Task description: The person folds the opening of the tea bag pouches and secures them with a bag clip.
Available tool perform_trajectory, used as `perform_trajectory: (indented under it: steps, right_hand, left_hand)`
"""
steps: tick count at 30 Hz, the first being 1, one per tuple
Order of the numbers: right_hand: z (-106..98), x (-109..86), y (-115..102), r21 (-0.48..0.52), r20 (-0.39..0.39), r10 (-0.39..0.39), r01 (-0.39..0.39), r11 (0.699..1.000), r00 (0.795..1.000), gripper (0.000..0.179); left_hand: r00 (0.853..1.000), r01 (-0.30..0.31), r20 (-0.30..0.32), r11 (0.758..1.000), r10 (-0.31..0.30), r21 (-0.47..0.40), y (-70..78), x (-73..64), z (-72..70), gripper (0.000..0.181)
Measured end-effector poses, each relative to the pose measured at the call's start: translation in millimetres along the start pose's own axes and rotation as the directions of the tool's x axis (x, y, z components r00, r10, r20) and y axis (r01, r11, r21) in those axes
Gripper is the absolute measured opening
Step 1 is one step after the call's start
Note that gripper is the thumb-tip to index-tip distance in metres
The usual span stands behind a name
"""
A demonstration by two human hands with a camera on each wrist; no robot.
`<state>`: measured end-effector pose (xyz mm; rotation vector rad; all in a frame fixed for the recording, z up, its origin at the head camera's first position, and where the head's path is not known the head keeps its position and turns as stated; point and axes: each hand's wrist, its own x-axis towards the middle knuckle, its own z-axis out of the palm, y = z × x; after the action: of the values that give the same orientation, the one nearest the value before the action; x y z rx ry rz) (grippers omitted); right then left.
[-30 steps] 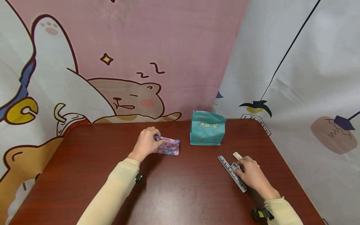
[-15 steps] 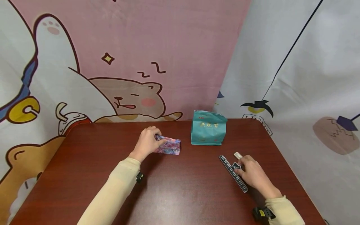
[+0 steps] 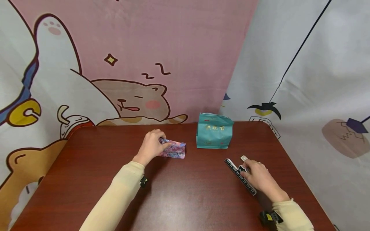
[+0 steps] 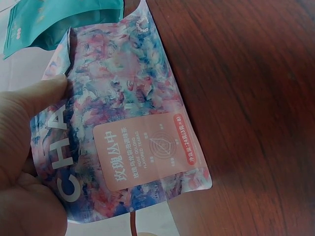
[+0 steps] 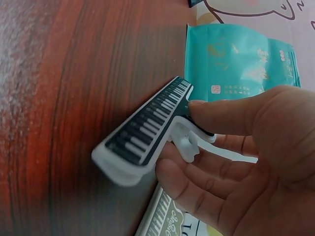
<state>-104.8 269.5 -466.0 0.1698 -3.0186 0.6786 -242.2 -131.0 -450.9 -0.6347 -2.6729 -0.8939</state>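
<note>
My left hand point(image 3: 153, 144) pinches the top edge of a tea pouch point(image 3: 175, 150) near the back of the table. Blue and pink swirls cover the pouch, and a pink label reading rose oolong tea shows in the left wrist view point(image 4: 140, 152). On the right, my right hand point(image 3: 258, 175) holds a long clip point(image 3: 240, 176) with a piano-key pattern, thumb on its black handle and fingers beneath. In the right wrist view the clip point(image 5: 147, 123) is tilted, held just off the table. A second, cream clip point(image 5: 160, 214) lies under the hand, mostly hidden.
A teal pouch point(image 3: 214, 131) stands upright at the back of the brown table point(image 3: 185, 195), between the two hands. Behind the table hangs a printed cartoon cloth point(image 3: 196, 57).
The piano-key clip has turned and tilted slightly in my right hand, its dark face showing more clearly. My left hand and the tea pouch stay in place.
</note>
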Motion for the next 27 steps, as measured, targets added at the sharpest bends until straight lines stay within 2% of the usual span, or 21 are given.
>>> perform_trajectory:
  steps: [17,27]
  right_hand:
    - [-6,0.1,-12,0.001,0.006,0.000,0.000,1.000,1.000,0.019]
    - [-5,4.9,-14,-0.019,-0.067,-0.071,0.070,0.997,0.995,0.023]
  left_hand:
    - [1.000,-0.006,-0.002,1.000,0.006,0.003,0.3,-0.6,0.3,0.027]
    - [1.000,-0.002,0.003,1.000,0.002,0.006,0.6,-0.5,-0.3,0.028]
